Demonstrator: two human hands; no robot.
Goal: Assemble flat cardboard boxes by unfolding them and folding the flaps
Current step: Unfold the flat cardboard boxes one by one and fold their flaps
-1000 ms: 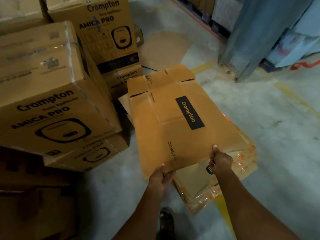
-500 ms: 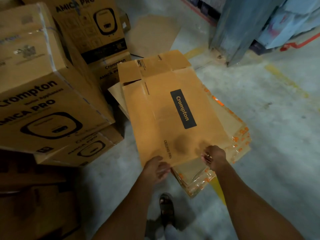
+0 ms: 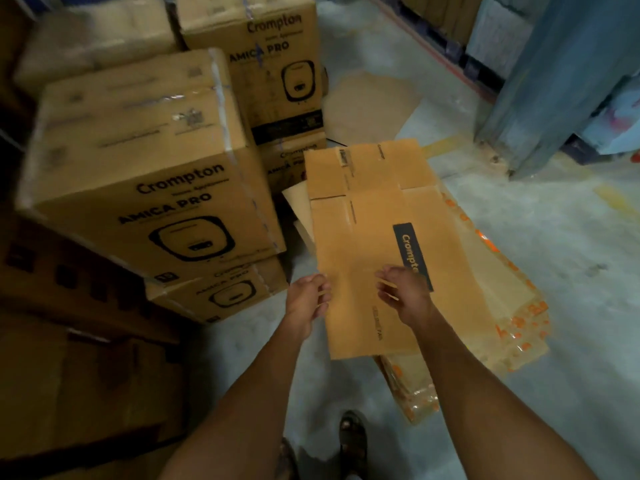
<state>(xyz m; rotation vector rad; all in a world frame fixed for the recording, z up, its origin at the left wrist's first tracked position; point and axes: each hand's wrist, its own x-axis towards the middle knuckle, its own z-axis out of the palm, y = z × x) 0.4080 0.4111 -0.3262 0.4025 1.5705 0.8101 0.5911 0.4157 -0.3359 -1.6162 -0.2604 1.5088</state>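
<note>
Brown flat box (image 3: 367, 237) hangs above the wrapped stack (image 3: 512, 327), right of cartons (image 3: 138, 168). My left hand (image 3: 306, 299) pinches its left edge, likely to pull it open; my right hand (image 3: 407, 292) curls on top, grip unclear.

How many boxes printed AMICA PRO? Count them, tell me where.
4: big left box, lower left box under it, rear box, lower rear box beneath that. Blurred cartons at far left may add more.
</note>
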